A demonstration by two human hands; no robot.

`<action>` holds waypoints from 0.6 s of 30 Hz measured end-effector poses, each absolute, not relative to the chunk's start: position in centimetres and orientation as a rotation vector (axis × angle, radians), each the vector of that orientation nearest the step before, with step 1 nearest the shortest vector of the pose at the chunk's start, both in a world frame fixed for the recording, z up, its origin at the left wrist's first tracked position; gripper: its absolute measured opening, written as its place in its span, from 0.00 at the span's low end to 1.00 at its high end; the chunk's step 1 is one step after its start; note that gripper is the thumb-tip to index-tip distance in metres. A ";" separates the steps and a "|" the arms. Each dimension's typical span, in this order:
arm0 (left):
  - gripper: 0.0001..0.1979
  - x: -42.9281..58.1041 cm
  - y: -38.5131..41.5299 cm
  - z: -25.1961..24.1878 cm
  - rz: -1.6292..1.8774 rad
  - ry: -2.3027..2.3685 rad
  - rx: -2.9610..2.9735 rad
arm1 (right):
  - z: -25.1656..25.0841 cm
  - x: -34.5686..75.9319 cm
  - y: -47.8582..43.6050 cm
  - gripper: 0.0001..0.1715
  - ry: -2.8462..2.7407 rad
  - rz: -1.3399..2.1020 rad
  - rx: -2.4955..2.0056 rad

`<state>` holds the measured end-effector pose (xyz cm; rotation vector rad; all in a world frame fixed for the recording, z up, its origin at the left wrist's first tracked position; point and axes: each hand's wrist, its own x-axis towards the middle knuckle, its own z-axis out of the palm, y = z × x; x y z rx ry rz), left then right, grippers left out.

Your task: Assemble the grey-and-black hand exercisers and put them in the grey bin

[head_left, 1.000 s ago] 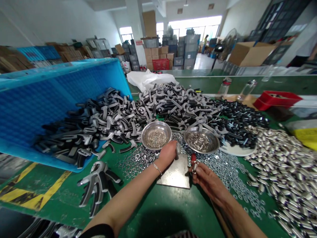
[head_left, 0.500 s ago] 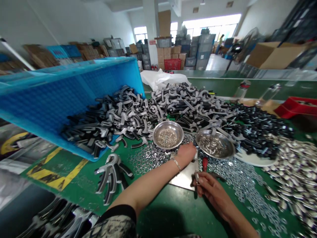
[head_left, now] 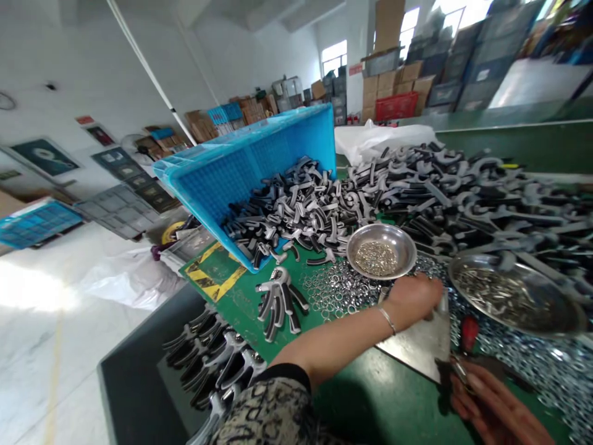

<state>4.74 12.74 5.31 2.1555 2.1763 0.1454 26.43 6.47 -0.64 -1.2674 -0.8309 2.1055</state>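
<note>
My left hand (head_left: pixel 417 296) is over the far part of a flat metal plate (head_left: pixel 419 346), its fingers curled down. What they hold, if anything, is hidden. At the near right corner of the plate, my right hand (head_left: pixel 495 398) pinches a small shiny metal part (head_left: pixel 461 372). A red-handled tool (head_left: pixel 469 334) lies just beyond that hand. Beyond my left hand stand a steel bowl of tiny metal pieces (head_left: pixel 382 250) and, further right, a steel bowl of small pins (head_left: pixel 509 296). Loose metal rings (head_left: pixel 336 290) spread left of the plate.
A tipped blue crate (head_left: pixel 250 179) spills grey-and-black handles (head_left: pixel 296 210) onto the green table. A larger heap of handles (head_left: pixel 445 191) lies at the back right. A small cluster of handles (head_left: pixel 280 300) sits left of my forearm. More assembled handles (head_left: pixel 213 358) rest on a dark surface at lower left.
The view has swung left, so the table's contents sit further right in the picture. My left hand stays curled by the plate; my right hand still pinches the shiny part.
</note>
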 end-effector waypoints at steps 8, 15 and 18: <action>0.16 2.5 1.7 3.3 1.328 1.375 0.926 | 3.3 22.2 6.5 0.16 -1.107 2.076 -0.963; 0.16 4.3 -2.9 2.8 1.466 1.204 0.565 | 3.8 19.3 4.9 0.16 -1.469 2.005 -0.939; 0.16 4.9 -3.1 2.5 1.523 1.166 0.478 | 4.2 19.2 4.5 0.15 -1.464 1.986 -0.930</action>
